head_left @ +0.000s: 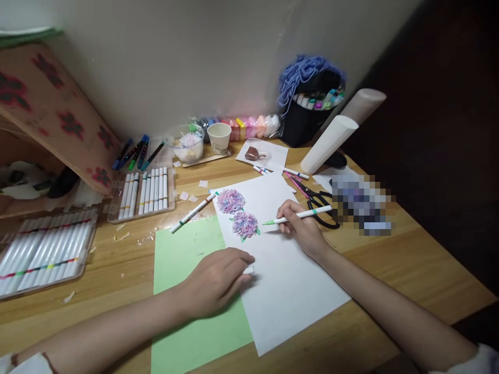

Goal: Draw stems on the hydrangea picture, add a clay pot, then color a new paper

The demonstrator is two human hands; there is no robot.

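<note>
Head view, black holder [306, 124] of markers [312, 101], right hand [302, 227] gripping green marker [298, 215].

Green-banded white cylindrical marker [315, 211]: uncapped, slanted, green nib over flat white rectangular paper sheet [296, 291] bearing two round pink-purple flowers [245, 225].

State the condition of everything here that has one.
Green-tipped marker: uncapped, in right hand
Small white piece: in left hand
White sheet: flat
Paper cup: upright, uncovered
Clear tub: open
Black holder: open, filled
Scissors: lying down, blade opening unclear
</note>
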